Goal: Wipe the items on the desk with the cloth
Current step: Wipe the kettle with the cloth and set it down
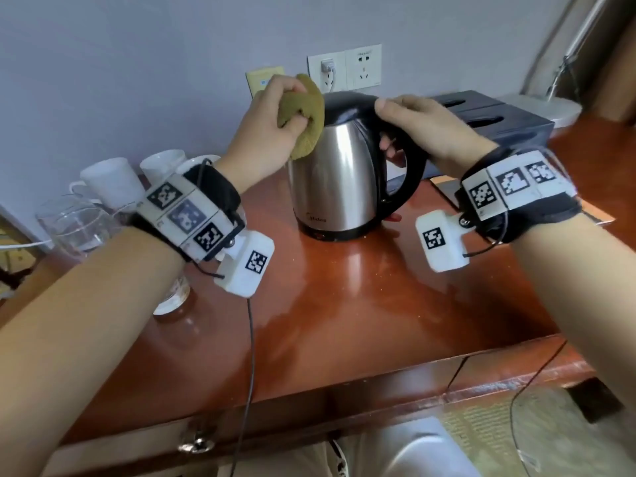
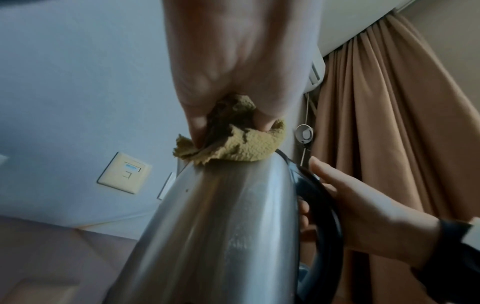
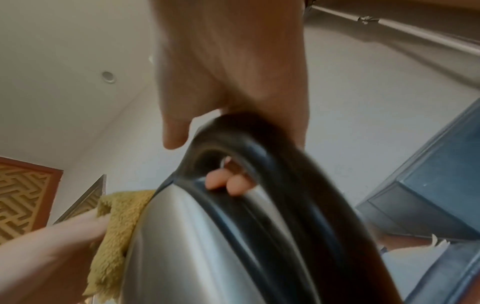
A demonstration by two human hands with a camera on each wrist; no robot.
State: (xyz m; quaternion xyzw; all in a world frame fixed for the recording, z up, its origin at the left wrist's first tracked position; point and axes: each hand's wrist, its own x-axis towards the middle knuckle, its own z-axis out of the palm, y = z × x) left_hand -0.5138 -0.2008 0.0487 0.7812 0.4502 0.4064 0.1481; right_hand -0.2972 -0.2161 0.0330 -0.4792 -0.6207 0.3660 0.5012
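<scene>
Left hand (image 1: 272, 120) bunching cloth (image 1: 304, 123) against kettle (image 1: 339, 173) upper side, right hand (image 1: 432, 130) gripping its handle (image 1: 411, 160), mid-desk (image 1: 361, 304)

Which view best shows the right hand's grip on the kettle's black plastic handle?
Right wrist: the right hand wraps the black plastic handle, fingertips visible inside the loop. Head view shows it from above; left wrist view catches only its side at the edge.
</scene>
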